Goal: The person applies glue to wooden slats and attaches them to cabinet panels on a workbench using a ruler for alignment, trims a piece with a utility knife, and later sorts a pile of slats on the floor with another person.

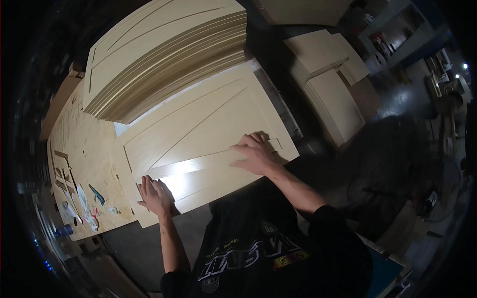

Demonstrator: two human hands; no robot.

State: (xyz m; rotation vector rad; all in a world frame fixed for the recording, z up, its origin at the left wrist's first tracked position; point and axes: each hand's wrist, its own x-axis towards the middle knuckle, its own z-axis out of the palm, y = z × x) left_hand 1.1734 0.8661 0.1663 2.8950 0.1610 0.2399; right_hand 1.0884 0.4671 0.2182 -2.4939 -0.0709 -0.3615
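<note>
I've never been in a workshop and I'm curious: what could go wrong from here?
The panel lies under the left hand and right hand; its near-left corner seems to poke past the table, so a bump might shift it.

A tall stack of panels stands just behind; pushing the panel back could nudge it.

A teal tool lies to the left and might scratch the panel if they met.

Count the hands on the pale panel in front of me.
2. Your left hand is at the left end of the pale panel, and your right hand is nearer its right end. Both show plainly; neither is hidden.
</note>
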